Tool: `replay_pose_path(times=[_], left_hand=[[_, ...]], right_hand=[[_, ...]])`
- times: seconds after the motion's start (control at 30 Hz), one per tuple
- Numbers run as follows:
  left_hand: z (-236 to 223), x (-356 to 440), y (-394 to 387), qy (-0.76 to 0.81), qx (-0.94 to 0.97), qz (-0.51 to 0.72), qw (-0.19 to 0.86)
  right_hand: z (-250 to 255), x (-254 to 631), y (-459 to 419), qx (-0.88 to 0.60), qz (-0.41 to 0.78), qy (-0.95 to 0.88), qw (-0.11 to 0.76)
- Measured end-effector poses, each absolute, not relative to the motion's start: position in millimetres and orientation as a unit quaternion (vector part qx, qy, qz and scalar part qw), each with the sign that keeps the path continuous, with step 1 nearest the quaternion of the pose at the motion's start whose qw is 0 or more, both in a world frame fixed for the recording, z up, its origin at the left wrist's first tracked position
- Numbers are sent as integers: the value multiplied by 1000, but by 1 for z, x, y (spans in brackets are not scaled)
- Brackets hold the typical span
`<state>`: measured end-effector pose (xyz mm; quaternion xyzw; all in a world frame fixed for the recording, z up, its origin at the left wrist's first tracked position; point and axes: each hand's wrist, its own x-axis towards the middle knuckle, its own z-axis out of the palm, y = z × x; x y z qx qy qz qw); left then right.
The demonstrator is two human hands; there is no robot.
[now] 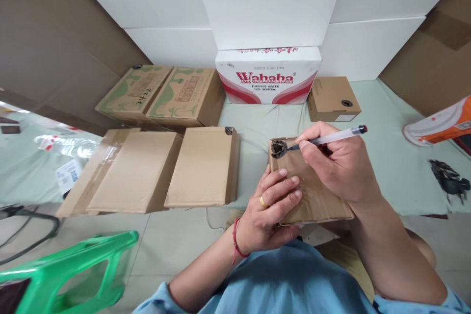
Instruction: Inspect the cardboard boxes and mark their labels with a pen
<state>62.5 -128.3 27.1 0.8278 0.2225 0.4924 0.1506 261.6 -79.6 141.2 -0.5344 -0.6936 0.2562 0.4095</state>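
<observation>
A small brown cardboard box (pixel 312 191) rests at the near edge of the table, right in front of me. My left hand (pixel 270 213) grips its near left side, fingers flat on top, a gold ring on one finger and a red string on the wrist. My right hand (pixel 336 164) is closed round a clear pen with a dark cap (pixel 333 137). The pen's tip touches a black scribbled blot (pixel 278 148) at the box's far left corner.
Two flat brown boxes (pixel 127 171) (pixel 206 167) lie to the left on the pale green table (pixel 253 117). Behind them sit two green-printed cartons (pixel 162 93), a red-and-white Wahaha carton (pixel 268 76) and a small brown box (pixel 333 99). A green plastic stool (pixel 69 265) stands lower left.
</observation>
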Motion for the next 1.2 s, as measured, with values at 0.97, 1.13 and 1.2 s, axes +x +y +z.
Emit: replay_pose_path(times=[0.97, 1.13, 1.2], left_hand=[[32, 60, -128, 239, 833, 476, 148], [31, 61, -128, 239, 830, 482, 144], [31, 60, -128, 238, 833, 478, 147]], right_hand=[[-9, 365, -164, -811, 80, -577, -58], [-33, 336, -182, -838, 46, -544, 14], [-40, 339, -183, -842, 48, -535, 46]])
